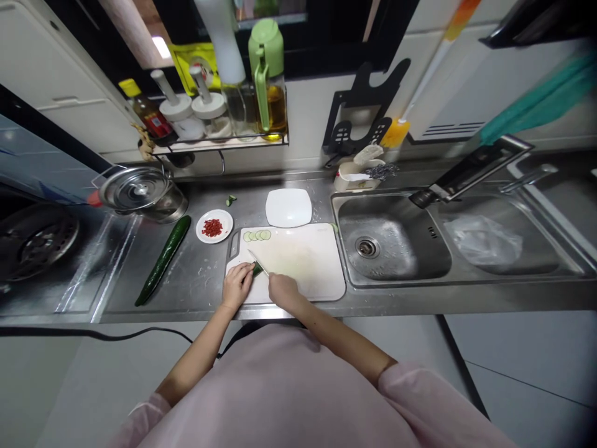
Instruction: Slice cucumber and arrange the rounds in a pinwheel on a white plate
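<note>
Stainless steel desk (196, 283) runs from the stove on your left to a sink (392, 239) on your right, with a white cutting board (308, 261) right in front of you. Your left hand (237, 285) is curled over a short cucumber piece (256, 269) at the board's near left corner, pinning it down. Your right hand (281, 290) is clenched round the handle of a knife (258, 261) whose blade lies against that piece. A few cut slices (257, 235) sit in a row at the board's far edge. Only a stub is left uncut under your fingers, and a whole cucumber (164, 258) lies untouched on the desk to the left. The white square plate (288, 207) behind the board holds nothing.
</note>
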Demonstrator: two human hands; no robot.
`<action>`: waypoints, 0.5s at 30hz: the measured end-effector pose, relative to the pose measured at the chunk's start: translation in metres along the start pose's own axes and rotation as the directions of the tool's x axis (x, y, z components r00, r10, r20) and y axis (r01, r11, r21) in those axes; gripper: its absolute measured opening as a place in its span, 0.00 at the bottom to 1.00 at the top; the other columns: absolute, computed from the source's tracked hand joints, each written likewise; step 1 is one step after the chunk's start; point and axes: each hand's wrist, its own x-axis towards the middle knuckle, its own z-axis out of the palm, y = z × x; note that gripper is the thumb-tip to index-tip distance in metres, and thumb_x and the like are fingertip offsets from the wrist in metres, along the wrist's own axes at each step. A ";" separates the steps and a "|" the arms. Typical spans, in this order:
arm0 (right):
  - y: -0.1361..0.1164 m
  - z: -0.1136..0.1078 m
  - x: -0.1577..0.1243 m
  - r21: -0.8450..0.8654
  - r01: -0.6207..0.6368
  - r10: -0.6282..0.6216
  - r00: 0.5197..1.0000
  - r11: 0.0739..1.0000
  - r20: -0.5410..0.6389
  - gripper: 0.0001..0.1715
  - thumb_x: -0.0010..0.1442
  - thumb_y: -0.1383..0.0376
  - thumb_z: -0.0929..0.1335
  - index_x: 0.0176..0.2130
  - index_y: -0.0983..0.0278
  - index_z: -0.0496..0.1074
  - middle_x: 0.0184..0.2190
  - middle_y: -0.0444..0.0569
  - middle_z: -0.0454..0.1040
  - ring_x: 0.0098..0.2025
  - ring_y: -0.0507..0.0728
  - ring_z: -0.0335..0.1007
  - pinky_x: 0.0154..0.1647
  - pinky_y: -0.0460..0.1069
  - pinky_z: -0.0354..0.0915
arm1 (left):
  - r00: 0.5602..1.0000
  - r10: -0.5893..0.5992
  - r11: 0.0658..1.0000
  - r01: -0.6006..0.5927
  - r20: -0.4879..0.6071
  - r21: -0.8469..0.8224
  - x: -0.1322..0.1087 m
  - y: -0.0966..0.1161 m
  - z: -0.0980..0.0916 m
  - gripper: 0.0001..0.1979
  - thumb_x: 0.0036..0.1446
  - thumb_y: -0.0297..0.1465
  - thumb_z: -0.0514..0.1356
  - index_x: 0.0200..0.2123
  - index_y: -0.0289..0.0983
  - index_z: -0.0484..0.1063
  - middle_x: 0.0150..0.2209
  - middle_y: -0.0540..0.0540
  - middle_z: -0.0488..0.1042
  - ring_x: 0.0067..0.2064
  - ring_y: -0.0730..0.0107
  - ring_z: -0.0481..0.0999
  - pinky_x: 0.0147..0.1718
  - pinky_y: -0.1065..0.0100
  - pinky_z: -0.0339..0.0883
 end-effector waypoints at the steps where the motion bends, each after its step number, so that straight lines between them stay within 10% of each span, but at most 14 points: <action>1: 0.002 0.000 -0.001 -0.006 0.005 -0.005 1.000 1.000 -0.012 0.16 0.61 0.72 0.60 0.47 0.67 0.70 0.39 0.59 0.78 0.45 0.60 0.75 0.40 0.49 0.65 | 1.000 0.002 1.000 -0.002 0.011 0.014 0.001 0.001 -0.001 0.13 0.64 0.33 0.52 0.46 0.41 0.74 0.46 0.44 0.77 0.49 0.64 0.74 0.50 0.59 0.67; 15: 0.050 -0.017 -0.030 -0.161 -0.190 0.139 0.949 0.968 -0.283 0.22 0.66 0.65 0.59 0.58 0.62 0.61 0.43 0.56 0.74 0.46 0.59 0.69 0.45 0.52 0.57 | 0.999 -0.048 0.997 0.049 -0.014 0.062 -0.008 0.019 -0.002 0.15 0.62 0.36 0.53 0.50 0.41 0.70 0.50 0.42 0.75 0.52 0.59 0.72 0.55 0.53 0.61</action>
